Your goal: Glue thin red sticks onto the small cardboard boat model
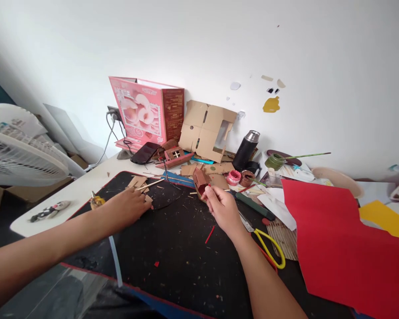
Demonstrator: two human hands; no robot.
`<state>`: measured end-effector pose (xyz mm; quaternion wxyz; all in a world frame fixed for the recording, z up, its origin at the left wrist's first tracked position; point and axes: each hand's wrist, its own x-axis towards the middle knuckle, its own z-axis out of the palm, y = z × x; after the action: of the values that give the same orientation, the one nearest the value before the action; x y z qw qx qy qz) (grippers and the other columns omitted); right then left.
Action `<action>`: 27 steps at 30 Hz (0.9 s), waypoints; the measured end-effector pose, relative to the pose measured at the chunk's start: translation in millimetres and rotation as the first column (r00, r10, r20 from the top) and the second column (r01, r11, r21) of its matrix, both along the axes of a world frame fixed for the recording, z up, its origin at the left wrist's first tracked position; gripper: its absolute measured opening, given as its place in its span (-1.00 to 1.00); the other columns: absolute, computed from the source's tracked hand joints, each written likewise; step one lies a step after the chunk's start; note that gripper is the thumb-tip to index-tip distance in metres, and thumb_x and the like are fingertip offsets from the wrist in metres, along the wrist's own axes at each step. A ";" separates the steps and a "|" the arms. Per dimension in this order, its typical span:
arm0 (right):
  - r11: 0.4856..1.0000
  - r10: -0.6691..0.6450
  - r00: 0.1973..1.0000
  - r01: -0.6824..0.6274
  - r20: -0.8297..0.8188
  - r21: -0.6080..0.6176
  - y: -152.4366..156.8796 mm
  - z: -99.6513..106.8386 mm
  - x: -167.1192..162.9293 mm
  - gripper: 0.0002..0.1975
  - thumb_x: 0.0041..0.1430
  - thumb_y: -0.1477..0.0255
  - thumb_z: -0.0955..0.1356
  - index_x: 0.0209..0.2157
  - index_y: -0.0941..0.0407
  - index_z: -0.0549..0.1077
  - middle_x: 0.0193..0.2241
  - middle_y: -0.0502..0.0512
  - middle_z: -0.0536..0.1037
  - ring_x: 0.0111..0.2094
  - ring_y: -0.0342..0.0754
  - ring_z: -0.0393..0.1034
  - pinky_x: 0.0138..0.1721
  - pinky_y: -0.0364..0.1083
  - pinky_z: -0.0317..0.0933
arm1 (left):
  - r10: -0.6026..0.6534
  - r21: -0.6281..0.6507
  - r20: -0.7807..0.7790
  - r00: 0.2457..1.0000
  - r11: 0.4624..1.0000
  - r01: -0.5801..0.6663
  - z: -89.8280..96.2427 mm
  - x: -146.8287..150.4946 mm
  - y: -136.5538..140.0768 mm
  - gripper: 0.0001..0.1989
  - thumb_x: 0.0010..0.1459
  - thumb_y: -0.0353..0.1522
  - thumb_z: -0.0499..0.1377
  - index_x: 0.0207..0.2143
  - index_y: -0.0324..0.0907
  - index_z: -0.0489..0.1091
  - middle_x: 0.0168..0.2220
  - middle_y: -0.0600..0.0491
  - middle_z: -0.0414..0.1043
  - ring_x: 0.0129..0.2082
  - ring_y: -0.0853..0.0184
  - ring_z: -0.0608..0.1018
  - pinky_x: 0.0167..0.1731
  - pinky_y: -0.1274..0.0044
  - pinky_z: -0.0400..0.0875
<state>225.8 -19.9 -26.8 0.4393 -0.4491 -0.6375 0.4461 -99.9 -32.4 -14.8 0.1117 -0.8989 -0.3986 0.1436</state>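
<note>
My right hand [221, 208] is closed, its thumb and fingers pinching the lower edge of a small reddish-brown painted cardboard model [201, 177] above the black mat. My left hand [131, 204] lies low over small loose cardboard pieces [138, 182] at the left of the mat, fingers reaching forward and partly hidden. A thin wooden stick [154, 184] sticks out beside its fingers. Behind both hands stands a painted cardboard house [175, 155] with a cross-barred window. Scissors with a yellow handle [275, 252] lie beside my right forearm.
The black mat [173, 266] carries scraps and a red strip [209, 235]. Paint jars [233, 178], a black flask [246, 150] and a green cutter [255, 206] stand or lie behind. Red sheet [346, 248] covers the right side. Pink box [142, 110], phone [145, 153] and fan [20, 150] are left.
</note>
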 end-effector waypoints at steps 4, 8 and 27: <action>1.000 0.011 0.999 -0.012 0.050 0.017 -0.4 -1.6 -1.3 -0.42 0.43 -0.14 0.25 -0.35 0.06 0.49 -0.65 -0.12 0.28 -0.62 -0.12 0.15 -0.54 -0.15 0.03 | 0.045 0.030 -0.018 0.999 0.999 -0.045 9.9 -2.7 7.2 -0.73 0.23 -0.60 0.27 -0.07 -0.15 0.58 -0.17 -0.10 0.68 -0.14 0.10 0.68 -0.21 0.39 0.37; 0.999 0.014 0.997 -0.016 0.080 0.031 -1.6 -3.3 -3.1 -0.43 0.45 -0.12 0.24 -0.35 0.06 0.51 -0.65 -0.11 0.29 -0.61 -0.11 0.17 -0.53 -0.14 0.03 | -0.094 0.042 0.013 0.995 0.995 0.093 2.4 22.9 -8.2 -0.80 0.26 -0.56 0.28 -0.11 -0.16 0.54 -0.24 -0.06 0.63 -0.21 0.10 0.65 -0.20 0.35 0.38; 0.984 -0.115 0.992 0.107 0.051 0.142 -1.8 0.1 -1.7 -0.47 0.47 -0.06 0.27 -0.39 0.04 0.52 -0.66 -0.07 0.31 -0.58 -0.07 0.24 -0.48 -0.11 0.07 | -0.040 0.125 -0.009 0.999 0.991 0.040 8.5 29.0 35.7 -0.82 0.29 -0.58 0.22 -0.11 -0.22 0.53 -0.23 -0.16 0.64 -0.20 0.05 0.66 -0.24 0.36 0.38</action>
<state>224.1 -21.7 -26.7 0.4748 -0.4650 -0.6536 0.3622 -70.8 3.3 -6.3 0.1718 -0.8975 -0.3884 0.1189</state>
